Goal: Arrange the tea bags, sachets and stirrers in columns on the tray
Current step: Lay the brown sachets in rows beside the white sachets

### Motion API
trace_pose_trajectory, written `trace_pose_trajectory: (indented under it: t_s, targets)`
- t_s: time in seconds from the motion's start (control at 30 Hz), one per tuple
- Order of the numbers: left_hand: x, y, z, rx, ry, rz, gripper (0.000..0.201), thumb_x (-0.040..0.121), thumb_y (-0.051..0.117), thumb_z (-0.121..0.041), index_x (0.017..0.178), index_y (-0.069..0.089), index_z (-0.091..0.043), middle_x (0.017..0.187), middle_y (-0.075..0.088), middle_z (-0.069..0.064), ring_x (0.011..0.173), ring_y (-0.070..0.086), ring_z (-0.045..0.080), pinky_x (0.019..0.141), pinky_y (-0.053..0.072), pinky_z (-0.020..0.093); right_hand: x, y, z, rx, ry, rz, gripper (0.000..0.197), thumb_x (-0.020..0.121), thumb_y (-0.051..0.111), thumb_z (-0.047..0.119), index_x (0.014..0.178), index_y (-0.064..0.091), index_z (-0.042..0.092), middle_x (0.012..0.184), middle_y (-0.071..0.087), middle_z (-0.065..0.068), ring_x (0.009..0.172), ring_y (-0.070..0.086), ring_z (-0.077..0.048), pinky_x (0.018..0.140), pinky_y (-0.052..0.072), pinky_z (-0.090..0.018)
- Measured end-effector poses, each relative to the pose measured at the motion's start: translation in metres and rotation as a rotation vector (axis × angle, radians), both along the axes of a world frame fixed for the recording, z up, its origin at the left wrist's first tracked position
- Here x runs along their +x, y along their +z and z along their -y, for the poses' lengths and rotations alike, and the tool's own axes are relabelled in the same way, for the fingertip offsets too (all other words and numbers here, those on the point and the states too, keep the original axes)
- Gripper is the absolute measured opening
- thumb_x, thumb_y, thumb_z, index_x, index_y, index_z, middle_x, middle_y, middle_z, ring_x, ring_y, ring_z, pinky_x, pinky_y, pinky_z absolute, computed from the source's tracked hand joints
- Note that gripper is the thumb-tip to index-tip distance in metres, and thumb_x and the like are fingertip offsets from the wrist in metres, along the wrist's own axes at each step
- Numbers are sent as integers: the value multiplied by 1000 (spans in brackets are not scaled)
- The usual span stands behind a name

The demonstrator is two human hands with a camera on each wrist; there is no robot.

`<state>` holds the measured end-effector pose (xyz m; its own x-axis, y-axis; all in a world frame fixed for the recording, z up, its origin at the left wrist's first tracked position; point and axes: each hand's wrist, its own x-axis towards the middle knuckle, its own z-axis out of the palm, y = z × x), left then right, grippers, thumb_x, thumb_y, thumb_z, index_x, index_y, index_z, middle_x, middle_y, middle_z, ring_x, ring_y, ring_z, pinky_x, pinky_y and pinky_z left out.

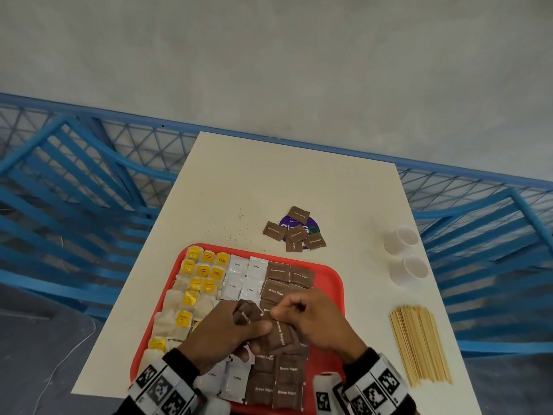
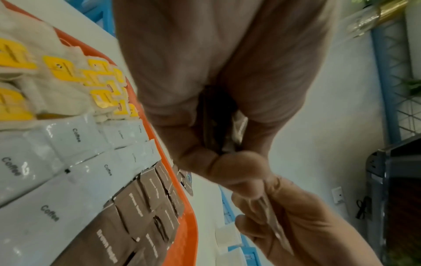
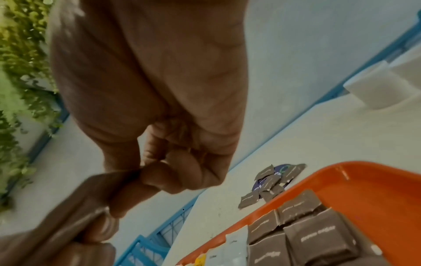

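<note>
Here, above the tray's (image 1: 330, 275) near middle, the left hand (image 1: 221, 333) clutches a bunch of brown sachets (image 1: 250, 314) while the right hand (image 1: 311, 319) pinches one (image 1: 281, 335) by its edge; they look light, thin and slippery, best nipped at a corner.

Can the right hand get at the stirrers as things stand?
Probably yes: the stirrers lie uncovered on the table, right of the tray, but the right hand must first release its brown sachet.

Above the red tray (image 1: 330, 272), the left hand (image 1: 223, 333) and right hand (image 1: 314, 317) hold a bunch of brown sugar sachets (image 1: 279, 335); stirrers (image 1: 419, 344) lie right of the tray.
</note>
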<state>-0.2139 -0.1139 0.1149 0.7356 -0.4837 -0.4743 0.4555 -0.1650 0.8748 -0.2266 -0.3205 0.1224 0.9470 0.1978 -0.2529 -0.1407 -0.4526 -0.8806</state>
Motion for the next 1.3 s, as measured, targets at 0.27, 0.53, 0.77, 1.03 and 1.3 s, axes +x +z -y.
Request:
trace_pose_trajectory:
  t_s: [0.27,0.53,0.77,1.03,1.3]
  targets:
    - [-4,-3,0,15,-74,47,10,87,76,-20,78,73,-17,79,72,17,61,64,24,45,46,26,0,10,-7,103,-24,-122,21,78,83,29,70,72,13,52,60,10,43,46,-1,49,38,-16]
    - [-16,-26,-1,0,315,-288,21,81,79,-19,82,66,-3,75,64,19,52,57,19,45,36,22,-25,-15,-3,134,-54,-218,27,91,68,37,80,73,13,72,72,5,59,61,-2,60,47,-16]
    - [-23,-42,-5,14,213,-402,24,82,79,-23,87,67,-3,88,72,20,54,58,17,43,35,19,-36,-46,3,215,-126,-353,27,95,64,34,77,73,16,74,72,-4,56,58,-8,51,41,-17]
    - [-14,-52,-9,132,275,-345,15,96,64,-14,98,69,1,82,73,13,56,61,16,44,41,21,-1,-67,9,-119,-209,-310,29,92,70,24,64,67,16,53,62,8,45,51,-4,51,45,-19]
    - [13,-48,-14,233,204,-136,25,100,44,-2,107,66,-11,75,64,9,55,51,15,43,36,22,20,-86,2,-219,-354,-384,40,87,76,23,52,60,11,38,52,6,32,45,-7,40,41,-19]
